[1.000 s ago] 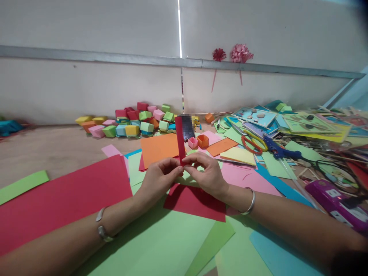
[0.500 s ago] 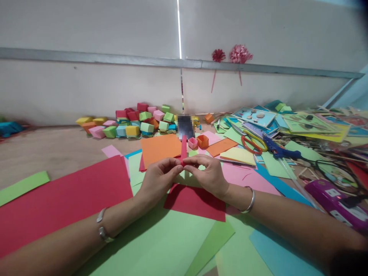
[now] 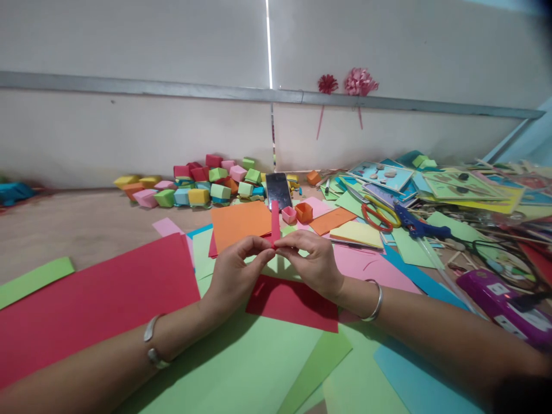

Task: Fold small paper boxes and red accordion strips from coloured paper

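A narrow red paper strip [image 3: 275,221] stands upright between my hands, its lower end pinched at the fingertips. My left hand [image 3: 241,267] grips that end from the left, thumb against forefinger. From the right, my right hand [image 3: 314,261] pinches the same spot, and the fingertips of both hands nearly meet. The fold at the pinched end is mostly hidden by my fingers. Below my hands lies a red paper sheet [image 3: 293,307] on large light green paper [image 3: 224,351]. A small pink paper box [image 3: 288,215] and an orange paper box [image 3: 304,213] sit just beyond the strip.
Several folded paper cubes [image 3: 198,196] are heaped at the back, beside a phone [image 3: 279,192]. A large red sheet [image 3: 107,299] lies left. Scissors [image 3: 379,215], a blue glue gun [image 3: 416,224] with its cord and a purple power strip [image 3: 502,305] are on the right.
The strip's upper end has dipped slightly lower. Both hands keep their pinch in nearly the same place, and the left forearm has shifted a little.
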`<act>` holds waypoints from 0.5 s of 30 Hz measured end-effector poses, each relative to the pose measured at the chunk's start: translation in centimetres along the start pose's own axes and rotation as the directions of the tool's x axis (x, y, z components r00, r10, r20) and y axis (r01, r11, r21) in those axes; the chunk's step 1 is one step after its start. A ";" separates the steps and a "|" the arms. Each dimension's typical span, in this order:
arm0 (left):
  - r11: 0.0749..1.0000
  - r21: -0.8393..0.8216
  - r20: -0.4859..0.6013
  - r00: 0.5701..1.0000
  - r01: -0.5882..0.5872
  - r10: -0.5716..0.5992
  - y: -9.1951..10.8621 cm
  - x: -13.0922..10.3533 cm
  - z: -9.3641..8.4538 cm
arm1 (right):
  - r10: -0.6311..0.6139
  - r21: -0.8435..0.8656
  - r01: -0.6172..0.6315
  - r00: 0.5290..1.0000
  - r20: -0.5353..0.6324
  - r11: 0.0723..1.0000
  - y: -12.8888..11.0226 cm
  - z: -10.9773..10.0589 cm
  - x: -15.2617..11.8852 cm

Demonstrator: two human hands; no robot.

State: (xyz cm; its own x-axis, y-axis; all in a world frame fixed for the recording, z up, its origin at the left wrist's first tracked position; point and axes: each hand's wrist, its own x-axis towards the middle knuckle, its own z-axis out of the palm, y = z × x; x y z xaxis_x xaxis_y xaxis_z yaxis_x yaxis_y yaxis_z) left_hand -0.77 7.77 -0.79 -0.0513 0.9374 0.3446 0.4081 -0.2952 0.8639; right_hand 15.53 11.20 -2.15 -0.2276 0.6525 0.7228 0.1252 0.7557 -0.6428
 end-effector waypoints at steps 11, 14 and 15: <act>0.969 0.144 -0.048 0.976 -0.202 0.211 0.1 0.0 -0.3 | -0.016 -0.057 0.016 1.000 0.003 0.998 -0.2 0.0 -0.1; 0.932 0.201 -0.044 0.948 -0.301 0.316 0.1 0.1 -0.4 | -0.016 -0.089 0.016 1.000 0.005 0.996 -0.1 -0.1 0.0; 0.916 0.216 -0.041 0.934 -0.337 0.354 0.1 0.2 -0.4 | -0.014 -0.097 0.015 1.000 0.010 0.995 -0.1 -0.1 0.0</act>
State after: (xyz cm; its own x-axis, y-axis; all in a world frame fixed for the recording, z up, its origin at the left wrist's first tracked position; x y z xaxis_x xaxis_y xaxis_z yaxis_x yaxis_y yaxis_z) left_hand -1.13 7.83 -0.53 0.0591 0.7640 0.6425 0.5880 -0.5468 0.5961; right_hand 15.63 11.10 -2.04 -0.2391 0.6410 0.7293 0.2146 0.7674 -0.6042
